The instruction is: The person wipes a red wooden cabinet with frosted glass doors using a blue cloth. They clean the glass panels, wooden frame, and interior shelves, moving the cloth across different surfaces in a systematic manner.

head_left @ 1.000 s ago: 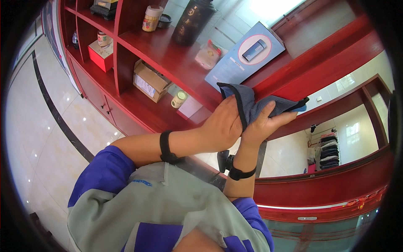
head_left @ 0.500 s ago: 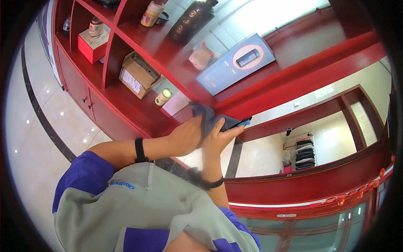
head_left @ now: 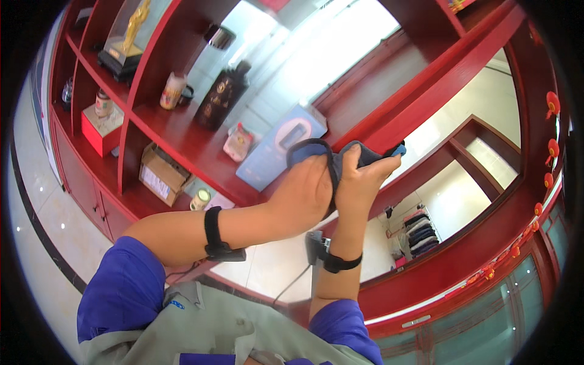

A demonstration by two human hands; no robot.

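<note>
Both of my hands are raised in front of a red wooden shelf unit (head_left: pixel 201 161) and hold one dark grey-blue cloth (head_left: pixel 365 152) between them. My left hand (head_left: pixel 304 194) grips the cloth's left fold. My right hand (head_left: pixel 359 179) presses against it from the right, fingers over the cloth's upper edge. Each wrist wears a black band. The cloth's far corner lies close to a slanted red shelf board (head_left: pixel 426 100). Whether it touches the board I cannot tell.
On the shelves stand a blue box (head_left: pixel 274 152), a small pink packet (head_left: pixel 237 143), a dark bottle-shaped box (head_left: pixel 220 100), a pale jar (head_left: pixel 172 91), a gold figurine (head_left: pixel 131 30), a red box (head_left: pixel 100 128), a cardboard carton (head_left: pixel 159 176) and a small cup (head_left: pixel 199 199). Pale tiled floor lies at left.
My view has swung up toward the higher shelves. Both hands stayed on the cloth and lifted it up to the slanted red board.
</note>
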